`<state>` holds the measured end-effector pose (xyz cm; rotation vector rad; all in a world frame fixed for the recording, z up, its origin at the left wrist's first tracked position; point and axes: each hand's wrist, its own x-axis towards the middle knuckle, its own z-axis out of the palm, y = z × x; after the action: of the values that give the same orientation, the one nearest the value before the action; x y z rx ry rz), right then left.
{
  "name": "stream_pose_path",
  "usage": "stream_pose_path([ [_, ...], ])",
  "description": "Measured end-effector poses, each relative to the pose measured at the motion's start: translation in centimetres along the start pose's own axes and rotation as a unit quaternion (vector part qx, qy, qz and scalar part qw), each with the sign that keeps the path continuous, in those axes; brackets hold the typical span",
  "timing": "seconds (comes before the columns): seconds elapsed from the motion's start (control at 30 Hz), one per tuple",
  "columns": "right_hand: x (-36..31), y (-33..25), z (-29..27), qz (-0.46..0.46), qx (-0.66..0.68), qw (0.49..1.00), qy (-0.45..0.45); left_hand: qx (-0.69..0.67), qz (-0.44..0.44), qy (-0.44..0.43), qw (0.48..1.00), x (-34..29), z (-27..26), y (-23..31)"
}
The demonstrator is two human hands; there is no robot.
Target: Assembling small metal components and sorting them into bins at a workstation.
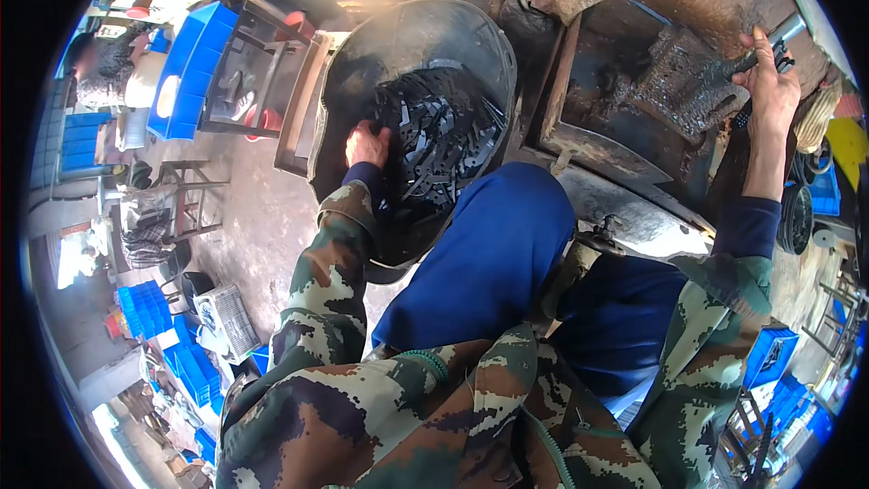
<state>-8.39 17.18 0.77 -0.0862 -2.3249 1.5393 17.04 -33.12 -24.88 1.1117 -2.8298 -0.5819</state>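
My left hand [365,144] reaches into a big dark tub [358,45] and rests against the left side of a heap of flat black metal parts [439,131]. Its fingers are curled; whatever they grip, if anything, is hidden. Out to the right, my right hand [769,91] has its fingers closed round a dark handle-like piece [747,63]. A grey metal cylinder [789,27] sticks out just above those fingers. Left of that hand, a wet, grimy metal block [679,81] sits in a dark oily machine tray [593,95].
My knees [516,217] come up between the tub and the tray. A blue bin [195,68] stands on a frame at the left, with a person [109,72] beyond it. Blue crates [186,358] lie lower left. Worn gloves [815,118] hang at the right.
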Motion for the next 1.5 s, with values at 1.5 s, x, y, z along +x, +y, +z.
stream_pose_path([
  [1.5, -0.7, -0.5, -0.8, -0.005, -0.035, 0.999, 0.013, -0.168, 0.198, 0.060, 0.964, -2.1, -7.6, 8.5],
])
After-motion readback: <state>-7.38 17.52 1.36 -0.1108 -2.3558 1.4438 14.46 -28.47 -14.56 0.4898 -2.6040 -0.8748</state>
